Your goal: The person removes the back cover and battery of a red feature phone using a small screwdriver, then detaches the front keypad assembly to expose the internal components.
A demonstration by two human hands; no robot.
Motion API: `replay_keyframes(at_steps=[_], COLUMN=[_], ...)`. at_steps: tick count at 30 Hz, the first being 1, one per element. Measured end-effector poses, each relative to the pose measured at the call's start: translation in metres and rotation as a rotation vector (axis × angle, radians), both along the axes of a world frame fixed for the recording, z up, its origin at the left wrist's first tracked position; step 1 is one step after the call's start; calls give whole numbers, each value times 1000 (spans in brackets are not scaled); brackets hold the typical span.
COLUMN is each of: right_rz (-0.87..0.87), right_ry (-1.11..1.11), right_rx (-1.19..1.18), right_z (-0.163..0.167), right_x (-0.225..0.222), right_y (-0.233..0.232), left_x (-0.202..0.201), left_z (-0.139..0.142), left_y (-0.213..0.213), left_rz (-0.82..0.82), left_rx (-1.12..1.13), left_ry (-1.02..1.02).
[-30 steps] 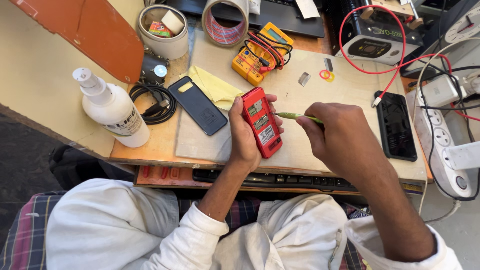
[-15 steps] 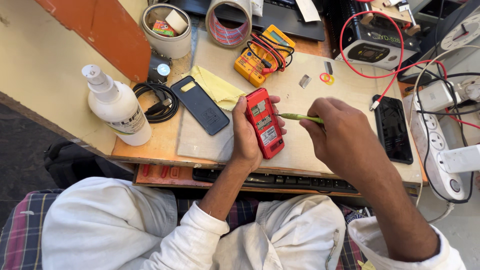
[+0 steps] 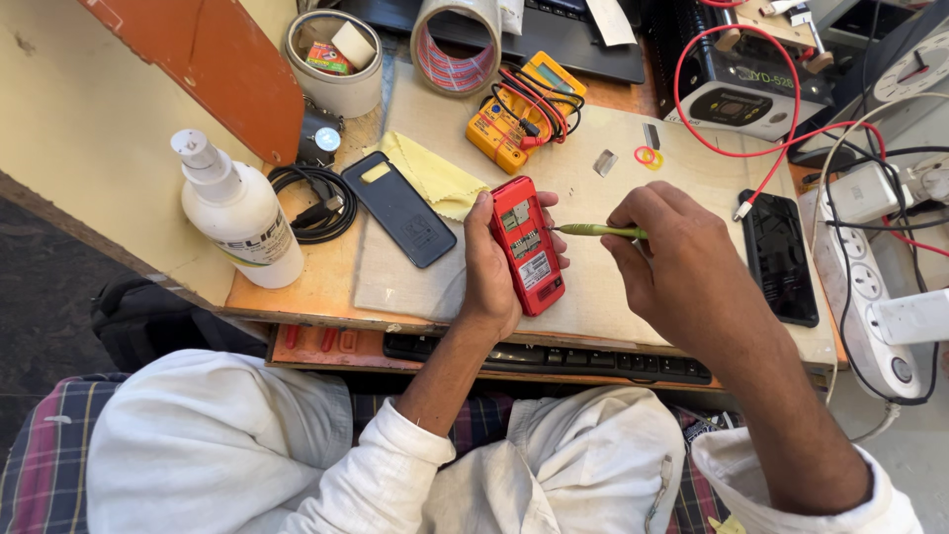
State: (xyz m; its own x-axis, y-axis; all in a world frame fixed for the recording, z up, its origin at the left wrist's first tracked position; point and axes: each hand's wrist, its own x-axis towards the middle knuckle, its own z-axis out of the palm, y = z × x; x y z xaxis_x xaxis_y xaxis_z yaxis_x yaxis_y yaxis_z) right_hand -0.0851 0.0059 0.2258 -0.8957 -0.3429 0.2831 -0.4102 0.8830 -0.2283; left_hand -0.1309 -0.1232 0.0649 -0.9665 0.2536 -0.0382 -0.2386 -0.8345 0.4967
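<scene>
Near the front edge of the workbench point(image 3: 297, 292), the left hand point(image 3: 491, 267) grips an opened red phone point(image 3: 527, 245). The right hand point(image 3: 672, 259) pinches a green screwdriver point(image 3: 598, 231), tip at its exposed back. Probing stage; steady tip placement required.

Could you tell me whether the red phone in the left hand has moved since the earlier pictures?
No, not noticeably. The red phone sits in the left hand at the same spot against the dark phone cover and yellow cloth; only the camera shifted.
</scene>
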Motion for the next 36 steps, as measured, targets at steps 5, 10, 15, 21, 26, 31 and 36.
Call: replay_keyframes(at_steps=[5,10,15,21,26,31,36], right_rz=[-457,-110,-118,-55,-162,-1,-117], right_ry=[-326,-104,-16,-47,-55,5,-36], right_rx=[533,8,167,-35,-127,-189,-155], right_z=[1,1,0,-5,-9,-7,-8], right_x=[-2,1,2,2,4,-1,-5], right_y=[-3,1,3,7,6,6,9], left_x=[1,3,5,7,8,9,8], left_z=[0,-1,0,1,1,0,-1], left_y=[-1,2,1,1,1,1,2], left_rz=[4,-5,-5,1,-4,1,8], left_rx=[12,10,26,24,34,29,40], left_ry=[-6,-2,1,3,-9,2,-8])
